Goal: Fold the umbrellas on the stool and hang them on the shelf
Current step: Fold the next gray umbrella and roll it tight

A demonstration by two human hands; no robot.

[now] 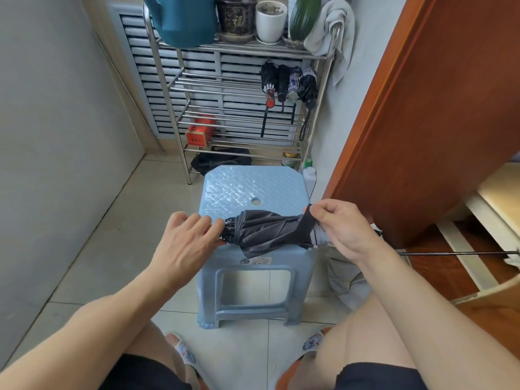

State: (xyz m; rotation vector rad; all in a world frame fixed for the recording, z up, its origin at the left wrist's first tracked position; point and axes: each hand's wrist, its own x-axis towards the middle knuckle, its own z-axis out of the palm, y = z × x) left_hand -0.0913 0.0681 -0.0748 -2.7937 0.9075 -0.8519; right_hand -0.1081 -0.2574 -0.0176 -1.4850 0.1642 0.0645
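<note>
Looking down, we see our two hands over a light blue plastic stool (225, 187). A folded dark grey umbrella (264, 230) lies on its side along the near edge of the stool top.

Our left hand (185, 243) is at the left end of the umbrella. Its fingers are nearly straight and spread, and the fingertips touch the bunched black tips there. It does not wrap around anything.

Our right hand (340, 229) is at the right end. Its thumb and fingers pinch the black strap (306, 220) of the umbrella and hold it up over the cloth.

Behind the stool stands a shiny metal shelf (168, 88). Four folded umbrellas (288, 83) hang close together from a bar on its right side, with their handles pointing down and their loops dangling. On top of the shelf sit a teal watering can (183, 21), a dark flower pot (236, 18) and a white flower pot (271, 22). A white towel (334, 32) hangs over the right corner. A red box (199, 133) rests on a low rack. A black cloth thing (222, 161) lies under the lowest rack.

A brown wooden door (422, 108) is on the right. Beside our right wrist, a thin black rod (455, 252) sticks out sideways. We are wearing slippers (180, 347) on the pale tile floor (112, 249).
</note>
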